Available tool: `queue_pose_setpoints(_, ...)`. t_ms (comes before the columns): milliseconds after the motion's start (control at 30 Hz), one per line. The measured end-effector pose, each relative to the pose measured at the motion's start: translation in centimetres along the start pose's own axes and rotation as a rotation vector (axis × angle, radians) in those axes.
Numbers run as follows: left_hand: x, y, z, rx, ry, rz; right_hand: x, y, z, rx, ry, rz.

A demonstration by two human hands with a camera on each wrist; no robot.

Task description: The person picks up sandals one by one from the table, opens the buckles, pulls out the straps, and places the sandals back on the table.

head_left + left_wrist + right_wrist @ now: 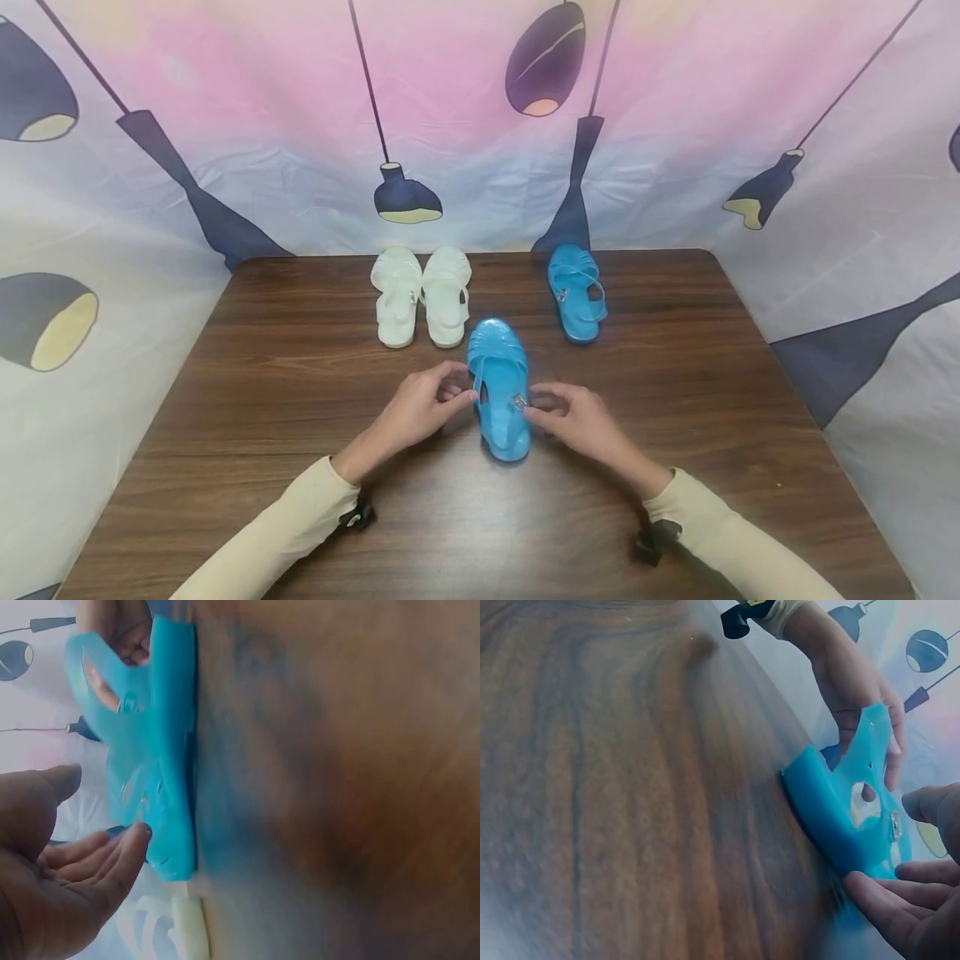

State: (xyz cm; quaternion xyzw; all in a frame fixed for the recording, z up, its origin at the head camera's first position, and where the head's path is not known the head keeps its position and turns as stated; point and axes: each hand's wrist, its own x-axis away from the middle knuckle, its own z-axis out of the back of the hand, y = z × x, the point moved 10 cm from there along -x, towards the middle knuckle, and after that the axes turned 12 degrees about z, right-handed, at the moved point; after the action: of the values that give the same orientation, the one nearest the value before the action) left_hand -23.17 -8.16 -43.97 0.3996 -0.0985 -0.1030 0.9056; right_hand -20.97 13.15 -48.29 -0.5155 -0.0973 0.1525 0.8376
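Observation:
A blue jelly sandal (pixel 504 429) with a metal buckle sits at the middle of the wooden table, toe pointing away from me. On its left side is my left hand (pixel 423 404), thumb and fingertips by the strap; in the left wrist view this hand (pixel 67 862) has its thumb held apart from loosely bent fingers. My right hand (pixel 581 418) is at the opposite side, its thumb near the buckle. The right wrist view has a fingertip of that hand (pixel 922 900) against the sandal (pixel 817 795), the thumb spread away. Neither hand visibly pinches it.
A second blue sandal (pixel 581 308) lies toward the back right of the table (pixel 300 358). Two white sandals (pixel 397 321) stand side by side at the back, left of centre. A patterned curtain (pixel 292 100) hangs behind the table.

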Motion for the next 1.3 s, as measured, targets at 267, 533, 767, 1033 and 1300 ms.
queue_pose_setpoints(267,1.2,-1.4,-2.9,0.201,-0.175,0.137,0.0,0.2,-0.7,-0.006,0.004,-0.019)
queue_pose_setpoints(533,1.1,-1.8,-5.4,0.339,-0.313,0.187,-0.2,-0.2,-1.2,0.005,-0.014,0.013)
queue_pose_setpoints(767,0.9,-1.3,-5.6,0.409,-0.289,0.18,-0.4,-0.3,-1.2,0.063,-0.01,0.052)
queue_pose_setpoints(1033,1.4,-0.8,-5.9,0.465,-0.255,0.193,0.1,0.1,-1.1,0.02,0.003,0.031)
queue_pose_setpoints(1300,1.4,-0.3,-6.0,0.51,-0.211,0.16,0.5,0.3,-0.5,-0.022,0.027,0.001)
